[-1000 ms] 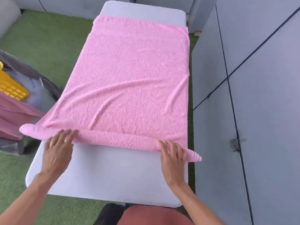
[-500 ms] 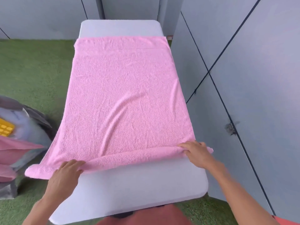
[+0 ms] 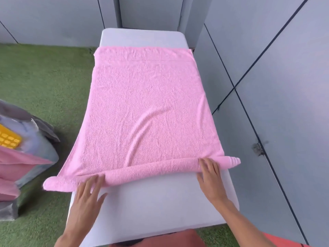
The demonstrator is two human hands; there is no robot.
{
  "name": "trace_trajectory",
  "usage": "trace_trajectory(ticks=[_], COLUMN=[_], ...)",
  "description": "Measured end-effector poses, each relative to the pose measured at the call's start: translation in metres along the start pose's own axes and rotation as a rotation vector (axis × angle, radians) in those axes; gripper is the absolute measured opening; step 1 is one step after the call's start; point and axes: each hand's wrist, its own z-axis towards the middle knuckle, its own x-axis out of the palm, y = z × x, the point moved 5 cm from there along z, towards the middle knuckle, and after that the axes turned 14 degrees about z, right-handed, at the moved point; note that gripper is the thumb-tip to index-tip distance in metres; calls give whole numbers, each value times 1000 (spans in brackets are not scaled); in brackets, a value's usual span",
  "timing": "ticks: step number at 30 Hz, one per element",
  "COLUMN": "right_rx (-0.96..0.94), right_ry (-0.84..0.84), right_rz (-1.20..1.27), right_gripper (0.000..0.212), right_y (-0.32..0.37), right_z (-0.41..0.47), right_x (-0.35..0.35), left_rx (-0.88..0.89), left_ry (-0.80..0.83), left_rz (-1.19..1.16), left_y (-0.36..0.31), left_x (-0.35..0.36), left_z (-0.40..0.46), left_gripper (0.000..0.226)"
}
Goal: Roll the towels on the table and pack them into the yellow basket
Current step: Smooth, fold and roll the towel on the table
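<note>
Pink towel [image 3: 146, 111] lies flat on the table [image 3: 160, 202], only its near edge rolled, straight fingers of left hand [image 3: 87, 198] and right hand [image 3: 211, 177] pressing the roll; basket [image 3: 9, 139] packing remains.

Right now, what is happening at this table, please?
A person is rolling a pink towel spread over a white table. The left hand and the right hand press with straight fingers on the rolled near edge. Only a thin roll is made; most of the towel lies flat. The yellow basket stands on the green floor at the left, partly hidden among other cloths.
</note>
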Motion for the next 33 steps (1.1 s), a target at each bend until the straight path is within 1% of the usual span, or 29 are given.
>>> trace_trajectory(ticks=[2, 4, 6, 8, 9, 10, 11, 12, 13, 14, 15, 17, 18, 19, 20, 22, 23, 26, 28, 30, 32, 33], right_rx=[32, 53, 54, 153, 215, 256, 270, 249, 216, 195, 173, 126, 93, 56, 38, 8, 3, 42, 29, 21, 136, 207], right_ry=[28, 135, 325, 566, 635, 617, 523, 363, 184, 43, -48, -112, -118, -120, -101, -26, -1, 42, 124, 310, 559, 642], right_rz=[20, -2, 5, 64, 110, 167, 219, 222, 153, 30, -91, -213, -206, -173, -143, -111, -94, -29, -46, -58, -8, 24], right_gripper=[44, 38, 34, 32, 34, 36, 38, 37, 35, 31, 28, 30, 30, 31, 36, 54, 57, 47, 37, 27, 25, 26], right_y=[-3, -9, -11, -11, -11, -12, -12, -12, -11, -10, -8, -1, 1, 1, -1, -4, -6, -12, -15, -18, -22, -25], right_z=[16, 28, 35, 41, 46, 52, 59, 64, 66, 64, 59, 43, 35, 27, 22, 22, 27, 46, 56, 63, 70, 75], right_x=[-5, -9, -18, -27, -29, -30, -31, -33, -35, -35, -33, -27, -21, -15, -11, -5, -2, -3, -10, -20, -31, -35], left_rx=[-36, -90, -84, -75, -86, -97, -119, -154, -192, -223, -244, -224, -193, -167, -129, -54, -34, -45, -85, -94, -85, -90], left_ry=[60, 164, 264, 416, 517, 595, 640, 644, 606, 529, 415, 194, 103, 56, 28, 38, 53, 77, 122, 242, 443, 555], left_rz=[-47, -94, -129, -185, -182, -177, -190, -216, -244, -253, -220, -11, 75, 113, 120, 134, 138, 74, 46, 15, -58, -80], left_y=[8, 21, 32, 37, 38, 39, 40, 41, 42, 43, 43, 37, 30, 25, 19, 16, 18, 23, 31, 40, 42, 42], left_x=[4, 10, 11, 10, 8, 7, 6, 6, 3, -1, -7, -15, -19, -19, -15, -1, 5, 8, 11, 11, 11, 12], left_z=[11, 28, 49, 70, 80, 88, 95, 100, 103, 103, 99, 80, 68, 55, 46, 35, 37, 55, 65, 75, 86, 91], left_gripper=[40, 41, 38, 34, 34, 35, 34, 32, 29, 24, 22, 24, 28, 34, 40, 51, 54, 52, 50, 44, 35, 34])
